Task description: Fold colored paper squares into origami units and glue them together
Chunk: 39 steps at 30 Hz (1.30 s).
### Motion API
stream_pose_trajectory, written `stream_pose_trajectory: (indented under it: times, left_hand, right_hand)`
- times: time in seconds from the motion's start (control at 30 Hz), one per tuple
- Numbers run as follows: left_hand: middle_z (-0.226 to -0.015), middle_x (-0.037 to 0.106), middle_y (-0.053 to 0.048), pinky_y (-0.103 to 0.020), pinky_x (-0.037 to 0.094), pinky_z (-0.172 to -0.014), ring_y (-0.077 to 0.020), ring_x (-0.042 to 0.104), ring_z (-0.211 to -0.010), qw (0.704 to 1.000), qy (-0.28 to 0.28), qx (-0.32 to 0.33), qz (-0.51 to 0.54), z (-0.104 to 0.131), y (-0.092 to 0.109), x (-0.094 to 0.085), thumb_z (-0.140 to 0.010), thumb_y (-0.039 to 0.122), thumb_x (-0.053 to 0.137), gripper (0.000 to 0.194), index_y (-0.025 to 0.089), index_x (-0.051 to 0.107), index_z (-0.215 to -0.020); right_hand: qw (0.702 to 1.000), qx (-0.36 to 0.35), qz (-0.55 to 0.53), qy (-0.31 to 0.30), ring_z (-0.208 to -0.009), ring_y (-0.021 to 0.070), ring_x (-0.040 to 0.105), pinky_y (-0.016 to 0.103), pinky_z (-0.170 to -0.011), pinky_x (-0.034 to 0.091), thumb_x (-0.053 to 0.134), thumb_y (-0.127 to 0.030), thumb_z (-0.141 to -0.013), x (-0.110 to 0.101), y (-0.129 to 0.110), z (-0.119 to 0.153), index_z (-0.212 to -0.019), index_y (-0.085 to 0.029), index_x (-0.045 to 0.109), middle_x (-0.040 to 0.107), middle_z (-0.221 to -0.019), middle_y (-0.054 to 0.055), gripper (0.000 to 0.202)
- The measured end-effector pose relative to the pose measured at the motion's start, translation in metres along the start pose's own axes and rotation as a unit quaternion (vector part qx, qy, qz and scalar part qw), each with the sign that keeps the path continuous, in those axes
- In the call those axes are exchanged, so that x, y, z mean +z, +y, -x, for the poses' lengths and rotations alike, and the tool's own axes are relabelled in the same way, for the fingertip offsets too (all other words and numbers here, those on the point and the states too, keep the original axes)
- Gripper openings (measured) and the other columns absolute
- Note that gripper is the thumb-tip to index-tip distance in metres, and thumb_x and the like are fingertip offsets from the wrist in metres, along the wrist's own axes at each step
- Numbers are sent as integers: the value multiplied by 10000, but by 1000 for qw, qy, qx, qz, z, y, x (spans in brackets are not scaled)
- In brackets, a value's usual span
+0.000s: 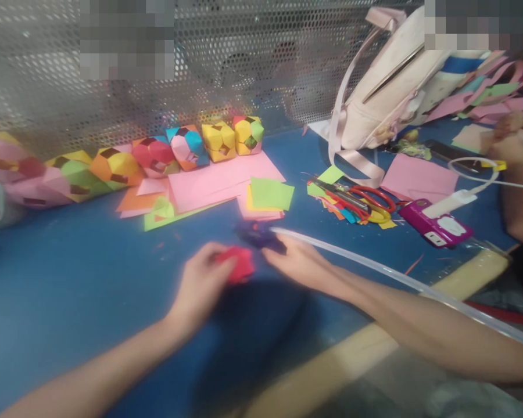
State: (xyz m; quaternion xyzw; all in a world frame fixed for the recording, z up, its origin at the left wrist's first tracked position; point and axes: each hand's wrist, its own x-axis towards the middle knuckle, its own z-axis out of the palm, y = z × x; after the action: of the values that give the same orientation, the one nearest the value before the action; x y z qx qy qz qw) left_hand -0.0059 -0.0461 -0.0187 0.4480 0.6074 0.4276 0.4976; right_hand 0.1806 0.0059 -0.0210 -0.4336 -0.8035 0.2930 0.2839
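My left hand (203, 271), almost closed, pinches a red paper piece (240, 265) over the blue table (70, 284). At one o'clock from this piece is a dark object (259, 234), too blurred to name surely; my right hand (297, 258) grips it with curled fingers. Scissors (351, 197) lie at two o'clock.

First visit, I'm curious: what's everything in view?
Mesh: 1, grey, back
Table: 1, blue, beneath
Folded shapes: several, multicoloured, back left
Paper sheets: several, mixed, mid-table
Paper strips: several, mixed, upper right
Bag: 1, cream, back right
Scissors: count unclear, red/yellow handles, right
Power strip: 1, purple, right
Thick cord: 1, white, lower right
Neighbour's arms: count unclear, bare, right edge
Paper piece: 1, red, left hand
Blurred object: 1, purplish, right hand
Left hand: 1, bare, centre
Right hand: 1, bare, centre
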Motion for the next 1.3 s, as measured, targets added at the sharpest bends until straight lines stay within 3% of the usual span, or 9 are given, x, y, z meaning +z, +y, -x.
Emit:
stream_pose_trajectory:
  times: [0.2,0.3,0.5,0.67,1.3]
  left_hand:
    - [-732,703,-43,-274,496,-596,-155,646,-599,999,-8,7,32,-3,2,-1,-763,325,630,201,148,554,-818]
    - [-720,699,-38,-270,492,-589,-151,640,-579,999,-1,11,30,-6,0,-3,-765,320,623,195,149,553,-824]
    - [-697,695,-25,-262,494,-569,-159,644,-572,999,10,12,43,-10,-5,-3,-751,295,617,164,158,557,-820]
    - [-631,679,-12,-236,490,-539,-134,624,-518,999,2,7,35,-9,-2,-2,-763,259,598,117,157,556,-802]
    - [-574,651,19,-200,484,-484,-106,596,-472,1000,-17,19,10,-8,-4,0,-758,193,580,48,155,551,-767]
  right_hand:
    - [996,65,-4,57,-822,210,646,290,-706,521,541,-274,-788,-17,-5,19,-955,-180,640,685,-909,50,215]
    - [997,27,-32,57,-781,179,648,254,-670,525,519,-230,-797,-21,-2,30,-921,-205,622,681,-889,21,163]
    - [999,-38,-1,-15,-683,154,628,215,-552,475,483,-210,-827,-23,-7,39,-1047,-197,528,650,-813,19,225]
    - [994,-110,27,-9,-606,121,587,206,-541,434,490,-272,-862,-21,-18,35,-912,-200,517,620,-749,0,92]
    - [988,-130,87,0,-589,141,565,245,-555,421,507,-180,-808,-12,-8,36,-855,-172,551,621,-696,8,64]
